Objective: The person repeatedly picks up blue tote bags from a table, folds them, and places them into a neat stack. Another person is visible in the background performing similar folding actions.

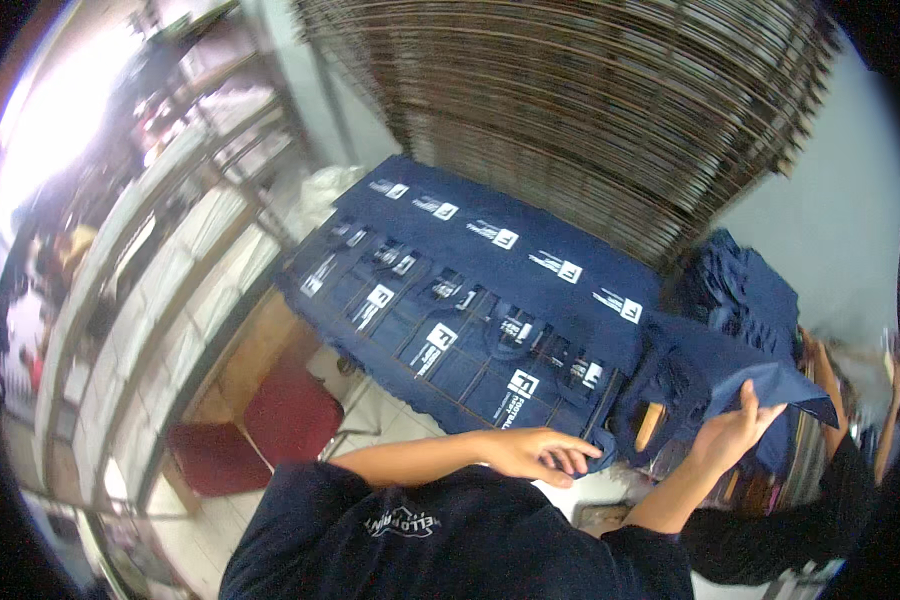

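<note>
Navy blue cloth with rows of white prints (490, 270) is spread over a table in front of me. My left hand (545, 455) is at its near right corner, index finger stretched toward the cloth edge and the other fingers loosely curled, with nothing seen in them. To the right, my right hand (735, 430) pinches the edge of a raised navy cloth piece (735, 370), thumb on top and fingertips partly hidden. A small orange-brown wooden piece (650, 427) lies between the hands, beside the dark cloth.
Stacked wire racks (590, 100) stand behind the table. More navy cloth (738, 290) is heaped at the right, where another person's hand (825, 375) and black sleeve (785, 535) reach in. Red chairs (290, 425) and shelves of white material (160, 330) are on the left.
</note>
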### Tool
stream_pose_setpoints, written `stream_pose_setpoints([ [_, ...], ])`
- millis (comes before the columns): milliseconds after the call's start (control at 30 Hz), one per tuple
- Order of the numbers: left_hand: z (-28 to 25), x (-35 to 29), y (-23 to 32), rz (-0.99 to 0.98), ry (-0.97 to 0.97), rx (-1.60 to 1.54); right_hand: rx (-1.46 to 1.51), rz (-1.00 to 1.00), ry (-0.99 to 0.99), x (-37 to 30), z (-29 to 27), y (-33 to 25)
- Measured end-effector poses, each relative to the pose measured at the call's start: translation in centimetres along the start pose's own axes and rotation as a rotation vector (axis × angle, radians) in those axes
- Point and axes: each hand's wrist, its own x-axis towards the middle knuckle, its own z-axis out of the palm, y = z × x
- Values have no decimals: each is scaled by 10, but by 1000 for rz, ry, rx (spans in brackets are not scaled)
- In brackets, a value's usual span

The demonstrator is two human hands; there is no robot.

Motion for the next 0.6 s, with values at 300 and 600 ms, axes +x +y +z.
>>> stream_pose_setpoints([
  [300, -56, -49, -57, -9, 273, -1179, 79, 278, -407, -95, 49, 19],
  [600, -116, -211, -70, 391, 682, -1191, 93, 731, -474, -181, 133, 73],
])
